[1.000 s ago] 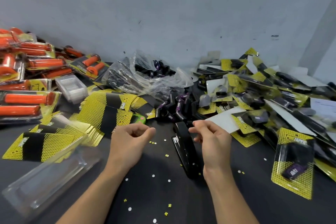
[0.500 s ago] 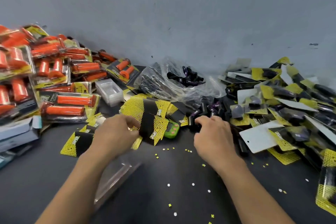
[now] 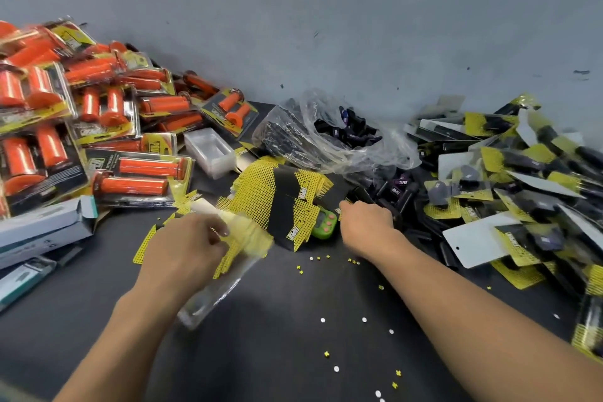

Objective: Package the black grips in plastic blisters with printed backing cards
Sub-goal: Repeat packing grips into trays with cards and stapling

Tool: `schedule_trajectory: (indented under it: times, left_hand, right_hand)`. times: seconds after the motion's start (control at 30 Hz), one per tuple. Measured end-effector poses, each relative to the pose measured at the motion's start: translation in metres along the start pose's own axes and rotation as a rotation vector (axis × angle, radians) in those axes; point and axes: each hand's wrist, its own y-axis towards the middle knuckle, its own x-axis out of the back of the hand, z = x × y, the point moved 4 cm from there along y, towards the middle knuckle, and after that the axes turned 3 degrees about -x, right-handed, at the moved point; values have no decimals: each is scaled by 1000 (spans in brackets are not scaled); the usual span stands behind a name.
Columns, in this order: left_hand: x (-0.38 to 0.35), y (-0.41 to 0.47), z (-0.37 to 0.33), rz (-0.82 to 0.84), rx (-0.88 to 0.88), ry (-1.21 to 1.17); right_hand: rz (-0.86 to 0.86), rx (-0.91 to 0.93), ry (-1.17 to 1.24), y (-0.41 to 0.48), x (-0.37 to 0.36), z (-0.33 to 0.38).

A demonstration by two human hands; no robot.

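My left hand (image 3: 189, 245) pinches a yellow-and-black backing card (image 3: 241, 232), blurred with motion, over a clear plastic blister (image 3: 215, 297) lying on the black table. A fanned stack of backing cards (image 3: 280, 196) lies just beyond. My right hand (image 3: 365, 225) reaches into the loose black grips (image 3: 398, 189) with its fingers curled; what it holds is hidden. A clear bag (image 3: 329, 137) holds more black grips at the back.
Packaged orange grips (image 3: 98, 127) pile up at the left. Finished black-grip packs (image 3: 509, 179) heap at the right. A green counter (image 3: 323, 222) sits between my hands. An empty blister stack (image 3: 210, 150) and grey boxes (image 3: 42, 228) stand left. Punched dots litter the table (image 3: 293, 336).
The view swung left. My left hand lifted a backing card off the stack toward the blister. My right hand stays at the loose black grips.
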Motion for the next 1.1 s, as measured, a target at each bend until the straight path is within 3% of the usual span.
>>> schedule_trajectory:
  times: [0.17,0.3,0.4,0.47,0.6,0.7,0.77,0.83,1.0,1.1]
  left_hand:
    - [-5,14,-16,47,-51,-52]
    - [-15,20,-24,110,-70,71]
    - [-13,23,-28,-8,-78,66]
    - [-10,25,-33,-44,-107,41]
    - [-1,25,-51,-132,-161,-189]
    - [-14,32,-79,-17,-91,-617]
    - [-34,39,-104,103,-68,-797]
    - [-60,43,-123,162,-84,-770]
    - [-110,58,-150,46,18,-688]
    - [-135,61,-168,165,67,-849]
  right_hand:
    - [-40,66,-73,-5,7,3]
    - [-235,83,65,-16,21,-6]
    - [-455,-3,512,-29,39,-26]
    - [-481,-66,903,-38,43,-41]
    - [-219,-138,1765,-55,38,-55]
    - [-20,-104,2076,-60,33,-58]
    - [37,-81,2141,-59,29,-65]
    - [32,-65,2148,-56,28,-76]
    - [-27,-33,1995,-35,27,-100]
    - [-14,22,1886,-21,23,-107]
